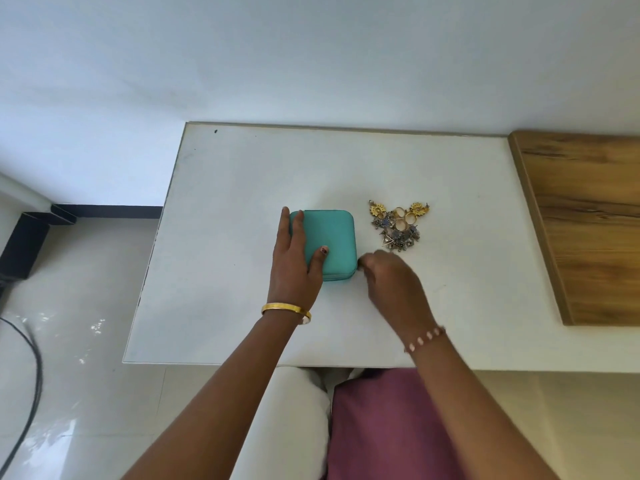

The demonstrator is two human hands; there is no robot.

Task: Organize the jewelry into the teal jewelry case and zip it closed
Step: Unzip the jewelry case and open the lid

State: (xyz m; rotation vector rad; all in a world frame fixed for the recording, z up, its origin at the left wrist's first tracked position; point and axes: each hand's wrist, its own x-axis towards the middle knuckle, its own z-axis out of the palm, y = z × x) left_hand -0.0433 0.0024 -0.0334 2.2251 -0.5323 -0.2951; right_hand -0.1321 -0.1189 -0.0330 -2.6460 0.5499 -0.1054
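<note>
White tabletop (242, 174), wooden panel (588, 216) at right edge. Teal jewelry case (332, 237) near centre, closed, no readable writing. Jewelry pile (398, 225) just right of case, apart. Left hand (294, 261) flat on case's left side, fingers straight. Right hand (391, 278) at case's near right corner, fingers curled; grip on zipper unclear.

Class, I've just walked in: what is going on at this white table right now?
A person's left hand rests flat on a closed teal jewelry case. The right hand, fingers curled, is at the case's near right corner, apparently at the zipper; that grip is too small to confirm. A jewelry pile lies loose on the table.
</note>
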